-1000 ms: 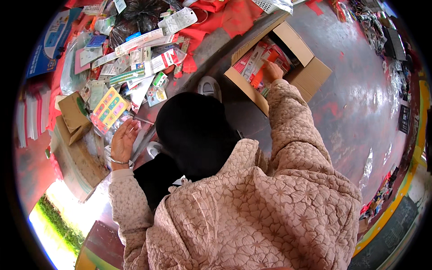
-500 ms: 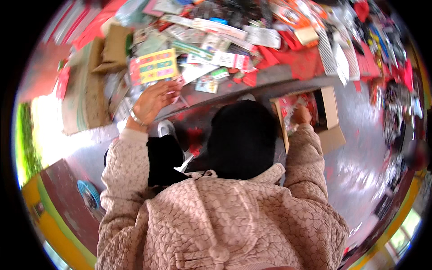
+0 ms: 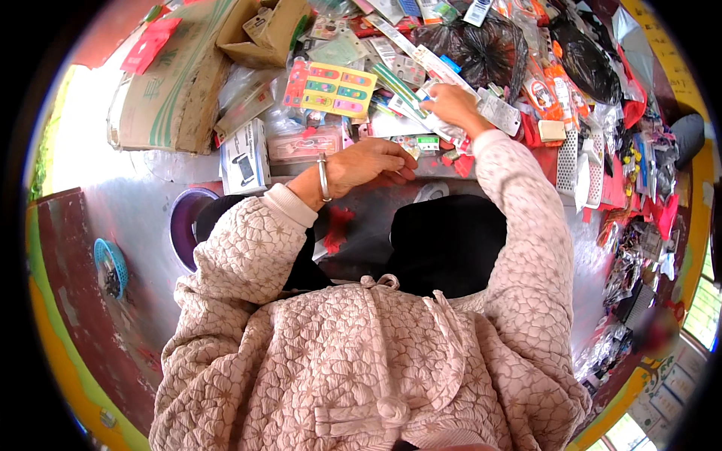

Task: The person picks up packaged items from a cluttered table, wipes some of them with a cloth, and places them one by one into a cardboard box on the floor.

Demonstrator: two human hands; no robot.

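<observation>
My left hand (image 3: 368, 164), with a silver bangle at the wrist, hovers at the near edge of the pile of small goods. Its fingers are loosely bent and apart, and no held thing shows. Beyond it lies a yellow and pink card (image 3: 331, 89) with rows of coloured shapes. My right hand (image 3: 455, 107) reaches into the pile, fingers closed over flat packets beside green sticks (image 3: 397, 86). What its fingertips grip, if anything, is hidden. A small picture card with a green label (image 3: 427, 143) lies between the two hands.
An open cardboard box (image 3: 259, 49) and a large carton (image 3: 169, 98) stand at the far left. Near them are a white printed box (image 3: 247, 159) and a purple basin (image 3: 186, 225). Black plastic bags (image 3: 481, 49) lie at the back. A blue basket (image 3: 111, 267) sits lower left.
My right hand has left the open cardboard box on the right and moved into the pile. My left hand now sits farther right. The view has shifted, and that box is out of sight.
</observation>
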